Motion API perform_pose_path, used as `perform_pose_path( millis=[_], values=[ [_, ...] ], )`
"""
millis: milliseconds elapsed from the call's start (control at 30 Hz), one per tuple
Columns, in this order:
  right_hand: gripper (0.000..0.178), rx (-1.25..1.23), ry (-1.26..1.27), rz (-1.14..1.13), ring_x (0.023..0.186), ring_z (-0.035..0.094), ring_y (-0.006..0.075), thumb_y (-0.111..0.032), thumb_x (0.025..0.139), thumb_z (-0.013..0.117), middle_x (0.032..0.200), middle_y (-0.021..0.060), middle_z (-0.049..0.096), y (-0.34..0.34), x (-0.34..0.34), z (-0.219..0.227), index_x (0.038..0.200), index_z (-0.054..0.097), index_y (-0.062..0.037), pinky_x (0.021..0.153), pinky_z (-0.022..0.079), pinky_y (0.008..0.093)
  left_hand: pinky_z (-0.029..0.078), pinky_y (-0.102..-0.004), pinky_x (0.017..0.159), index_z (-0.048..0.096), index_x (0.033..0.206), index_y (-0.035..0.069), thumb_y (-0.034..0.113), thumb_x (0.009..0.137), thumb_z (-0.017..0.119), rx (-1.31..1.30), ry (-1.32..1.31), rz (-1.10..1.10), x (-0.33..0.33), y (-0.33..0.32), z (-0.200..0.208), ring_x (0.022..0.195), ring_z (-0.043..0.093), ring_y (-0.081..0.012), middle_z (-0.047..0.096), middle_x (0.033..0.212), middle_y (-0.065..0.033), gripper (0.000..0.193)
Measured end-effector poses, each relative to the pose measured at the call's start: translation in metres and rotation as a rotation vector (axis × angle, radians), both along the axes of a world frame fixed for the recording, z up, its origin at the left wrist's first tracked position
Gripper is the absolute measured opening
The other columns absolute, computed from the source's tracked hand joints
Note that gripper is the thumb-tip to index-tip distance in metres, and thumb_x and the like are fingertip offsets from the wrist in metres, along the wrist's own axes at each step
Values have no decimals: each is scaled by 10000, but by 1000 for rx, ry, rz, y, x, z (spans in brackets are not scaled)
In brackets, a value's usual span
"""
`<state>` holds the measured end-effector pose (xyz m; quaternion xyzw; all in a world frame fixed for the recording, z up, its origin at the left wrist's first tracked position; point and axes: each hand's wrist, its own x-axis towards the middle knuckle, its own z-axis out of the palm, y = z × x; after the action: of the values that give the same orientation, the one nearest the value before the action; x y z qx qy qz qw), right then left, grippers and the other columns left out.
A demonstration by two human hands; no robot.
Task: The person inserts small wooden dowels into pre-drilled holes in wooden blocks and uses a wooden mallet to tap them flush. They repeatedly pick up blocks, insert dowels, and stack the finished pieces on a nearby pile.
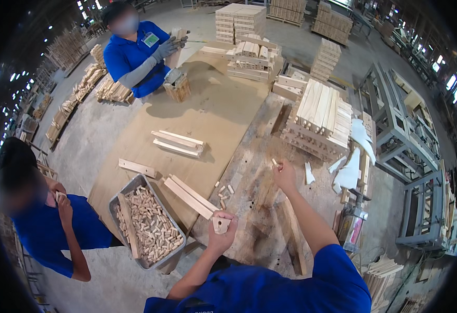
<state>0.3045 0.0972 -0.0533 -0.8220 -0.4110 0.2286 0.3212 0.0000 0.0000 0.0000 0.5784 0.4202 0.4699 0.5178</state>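
Note:
My left hand (224, 241) is closed around a pale wooden block (220, 225), whose end with a round hole faces me. Long wooden strips (189, 196) reach from the cardboard-covered table to that hand; whether the block is the end of one of them, I cannot tell. Out to the right, over the stained bench, my right hand (286, 176) pinches a small wooden dowel (275, 162) between its fingertips. Several loose dowels (223, 196) lie between my hands. Left of my left hand stands a grey tray (185, 241) full of dowels, with a wooden bar (128, 225) resting across it.
Stacked drilled wooden bars (317, 122) stand right of my right hand, near white foam sheets (347, 172). More bars (179, 143) lie on the cardboard (228, 117). One co-worker (140, 57) stands across the table, another (56, 224) at the left. A metal frame (411, 135) is far right.

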Motion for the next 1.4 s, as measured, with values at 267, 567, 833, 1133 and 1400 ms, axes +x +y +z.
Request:
perform_pose_path(
  millis=[267, 567, 833, 1133, 1400],
  values=[
    [174, 289, -215, 116, 846, 723, 317, -69, 930, 717, 977, 184, 726, 27, 2, -22, 1098, 707, -23, 787, 584, 409, 525, -319, 731, 620, 1009, 63, 92, 976, 745, -46, 177, -50, -2, 6, 18, 800, 630, -122, 690, 908, -44, 132],
    [203, 363, 134, 1039, 867, 706, 316, -39, 940, 721, 998, 133, 716, -95, -69, 208, 1142, 734, -42, 754, 575, 396, 522, -416, 786, 593, 1025, 86, 112, 842, 787, -36, 165, -413, 16, -1, 30, 872, 663, -302, 654, 914, -118, 267],
    [212, 276, -207, 1201, 838, 667, 353, -36, 897, 754, 892, 127, 636, -148, -68, 239, 1103, 708, -57, 719, 560, 451, 486, -535, 768, 541, 1072, 101, 72, 798, 765, 337, 286, -396, 31, -15, 30, 910, 627, -453, 633, 931, -185, 355],
    [232, 210, -470, 1212, 860, 663, 345, -13, 796, 691, 951, 140, 607, -176, -85, 249, 1014, 614, -17, 722, 572, 450, 491, -528, 811, 579, 1072, 88, 16, 739, 716, 406, 302, -407, 40, -25, 26, 958, 619, -449, 634, 967, -177, 367],
    [270, 260, -518, 1148, 954, 679, 354, -20, 824, 660, 1041, 164, 625, -182, -88, 235, 1085, 596, 0, 755, 576, 451, 525, -489, 829, 627, 1045, 98, 27, 758, 744, 311, 267, -395, 44, -24, 34, 984, 651, -411, 649, 994, -143, 318]
  ],
)
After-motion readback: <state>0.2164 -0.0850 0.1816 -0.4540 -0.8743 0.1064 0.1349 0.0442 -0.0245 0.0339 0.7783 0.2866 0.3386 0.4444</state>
